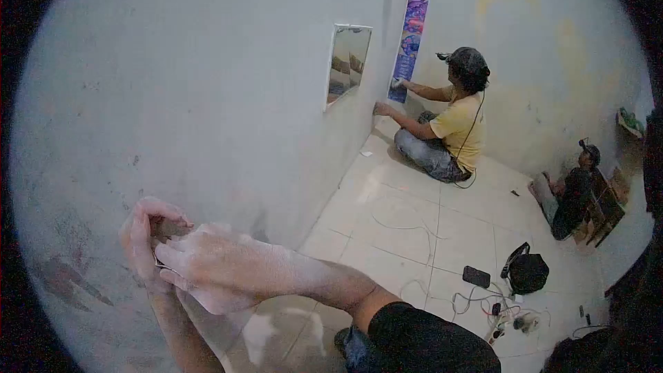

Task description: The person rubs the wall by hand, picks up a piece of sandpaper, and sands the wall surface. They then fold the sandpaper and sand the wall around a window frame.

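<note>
My left hand (143, 243) is raised in front of the grey wall at lower left, its fingers curled over toward my right hand. My right hand (217, 266) meets it from the right, with the fingers bent into a pinch. A small, thin edge shows between the two hands, but what it belongs to is hidden by the fingers. Pale dust seems to coat both hands. My right forearm crosses the lower middle of the view from a black sleeve (428, 338).
A person in a yellow shirt (459, 128) sits by the corner, touching a colourful strip (411, 41). A mirror (349, 62) hangs nearby. Another person (573, 193) sits at right. On the tiled floor (394, 235) lie a phone (476, 276), a black bag (528, 273) and cables.
</note>
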`<state>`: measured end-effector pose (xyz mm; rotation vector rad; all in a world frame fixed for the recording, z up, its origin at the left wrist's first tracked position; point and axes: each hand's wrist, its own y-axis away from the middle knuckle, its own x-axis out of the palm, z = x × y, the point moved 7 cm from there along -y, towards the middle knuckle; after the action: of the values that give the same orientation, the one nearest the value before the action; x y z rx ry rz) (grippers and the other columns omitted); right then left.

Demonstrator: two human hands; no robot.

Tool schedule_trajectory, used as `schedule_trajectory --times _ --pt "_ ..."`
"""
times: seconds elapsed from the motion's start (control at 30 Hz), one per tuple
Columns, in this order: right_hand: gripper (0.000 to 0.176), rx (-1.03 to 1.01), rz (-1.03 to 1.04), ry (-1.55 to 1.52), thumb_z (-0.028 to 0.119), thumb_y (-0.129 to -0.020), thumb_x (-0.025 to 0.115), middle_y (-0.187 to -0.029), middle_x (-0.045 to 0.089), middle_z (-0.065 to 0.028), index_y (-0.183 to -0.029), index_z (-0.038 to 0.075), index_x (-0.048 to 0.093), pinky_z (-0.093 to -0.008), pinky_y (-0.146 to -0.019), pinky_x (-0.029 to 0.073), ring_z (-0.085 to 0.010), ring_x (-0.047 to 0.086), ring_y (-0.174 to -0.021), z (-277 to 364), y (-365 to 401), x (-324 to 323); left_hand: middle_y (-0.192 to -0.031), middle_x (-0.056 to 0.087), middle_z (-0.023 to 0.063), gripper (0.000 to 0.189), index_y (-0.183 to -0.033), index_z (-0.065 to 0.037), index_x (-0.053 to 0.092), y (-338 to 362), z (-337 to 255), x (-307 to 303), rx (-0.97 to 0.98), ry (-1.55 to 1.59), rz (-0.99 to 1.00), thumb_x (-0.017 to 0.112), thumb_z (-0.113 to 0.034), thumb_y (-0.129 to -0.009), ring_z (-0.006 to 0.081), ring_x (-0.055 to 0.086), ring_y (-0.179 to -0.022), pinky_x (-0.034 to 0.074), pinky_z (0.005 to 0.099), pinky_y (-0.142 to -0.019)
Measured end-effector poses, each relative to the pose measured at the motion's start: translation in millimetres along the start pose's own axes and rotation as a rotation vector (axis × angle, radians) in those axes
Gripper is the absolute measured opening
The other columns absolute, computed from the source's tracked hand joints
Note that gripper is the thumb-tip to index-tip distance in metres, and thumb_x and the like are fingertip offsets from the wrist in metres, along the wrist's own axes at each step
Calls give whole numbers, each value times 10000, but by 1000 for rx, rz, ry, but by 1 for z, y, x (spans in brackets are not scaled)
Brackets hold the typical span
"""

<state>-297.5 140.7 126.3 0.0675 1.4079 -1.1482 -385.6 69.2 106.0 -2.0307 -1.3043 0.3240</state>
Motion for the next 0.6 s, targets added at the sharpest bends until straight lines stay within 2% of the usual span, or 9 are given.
schedule_trajectory --times 0.27,0.47,0.6 --pt "198 -36 -26 38 152 -914 544 -733 577 -198 -870 -35 497 -481 -605 495 -404 615 -698 2 2 0 -727 573 106 487 -787 25 580 1 -6 2 20 -44 10 373 -357 -1006 196 591 -651 469 315 -603" --pt "195 11 -25 35 159 -908 559 -738 581 -193 -876 -24 498 -476 -626 501 -404 616 -710 4 5 -7 -730 585 119 484 -793 32 586 -1 -5 3 24 -40 29 372 -348 -1004 202 593 -651 477 314 -611" --pt "180 -62 -26 35 159 -917 552 -733 582 -195 -899 -13 499 -487 -642 496 -407 617 -730 5 4 -5 -732 590 123 482 -788 36 587 0 -8 5 -10 -72 9 378 -343 -1001 200 595 -654 479 311 -612"
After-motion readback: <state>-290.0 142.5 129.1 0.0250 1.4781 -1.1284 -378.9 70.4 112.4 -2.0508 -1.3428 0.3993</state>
